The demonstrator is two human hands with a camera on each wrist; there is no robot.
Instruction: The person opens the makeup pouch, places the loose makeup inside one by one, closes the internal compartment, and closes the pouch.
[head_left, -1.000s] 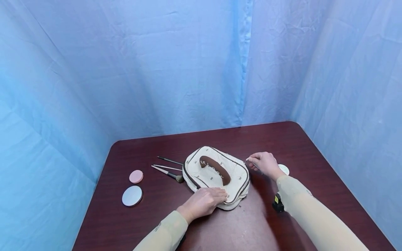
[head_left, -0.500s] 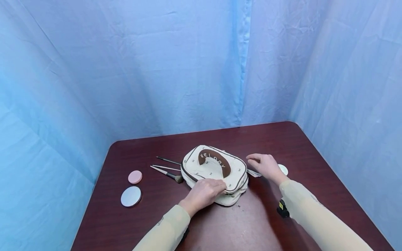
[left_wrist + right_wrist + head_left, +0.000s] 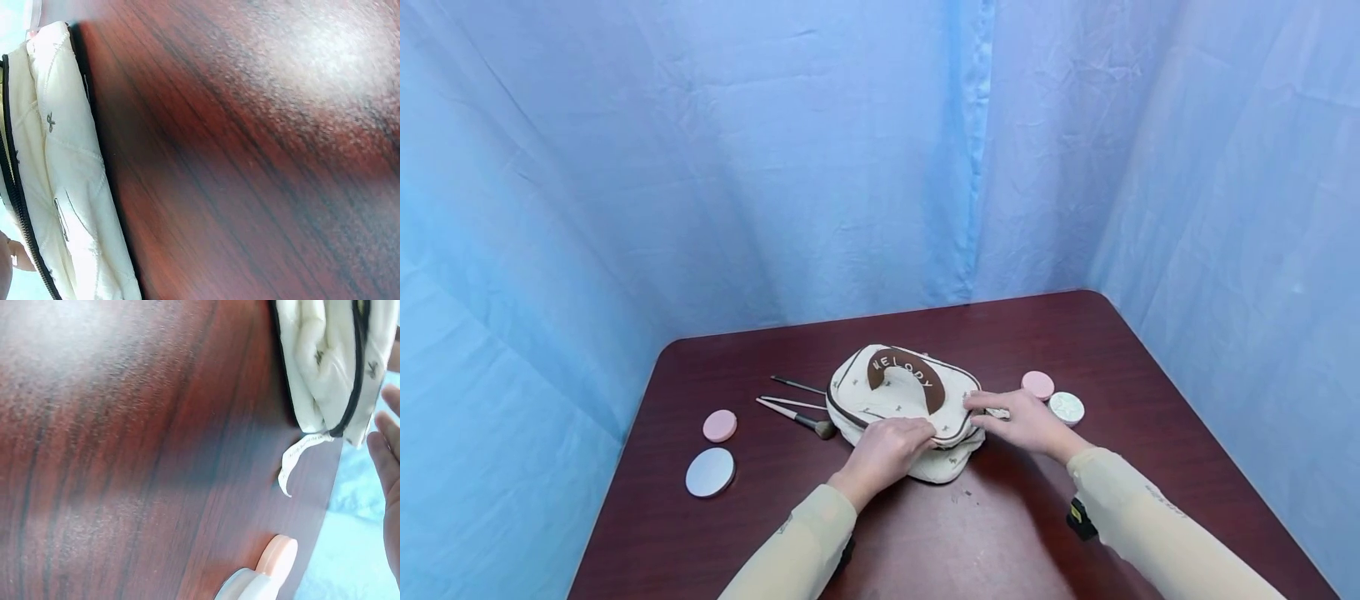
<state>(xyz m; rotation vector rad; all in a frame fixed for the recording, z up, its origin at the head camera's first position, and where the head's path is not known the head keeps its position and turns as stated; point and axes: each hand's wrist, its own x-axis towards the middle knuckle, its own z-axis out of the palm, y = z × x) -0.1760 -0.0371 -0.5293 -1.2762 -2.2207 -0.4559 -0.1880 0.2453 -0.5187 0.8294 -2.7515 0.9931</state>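
Observation:
A cream quilted makeup bag (image 3: 891, 400) with dark piping and a brown curved patch reading "MELODY" lies on the table. My left hand (image 3: 891, 454) grips the bag's near top edge, its fingertips beside the dark zipper (image 3: 28, 228) in the left wrist view. At the bag's right corner, my right hand (image 3: 1022, 417) has its fingers extended over the top edge. In the right wrist view those fingers (image 3: 387, 450) look spread and hold nothing. A white fabric strip (image 3: 297, 456) hangs from the zipper end there. The bag's inside is hidden.
Several makeup brushes (image 3: 801, 417) lie left of the bag, partly hidden by it. Farther left are a pink round case (image 3: 720, 426) and a larger white one (image 3: 711, 472). Another pink case (image 3: 1037, 385) and a white patterned one (image 3: 1066, 408) sit beyond my right hand.
My right hand has let go of the white strip at the zipper end and moved left onto the bag's right corner. My left hand stays at the near edge, and the bag tilts slightly differently.

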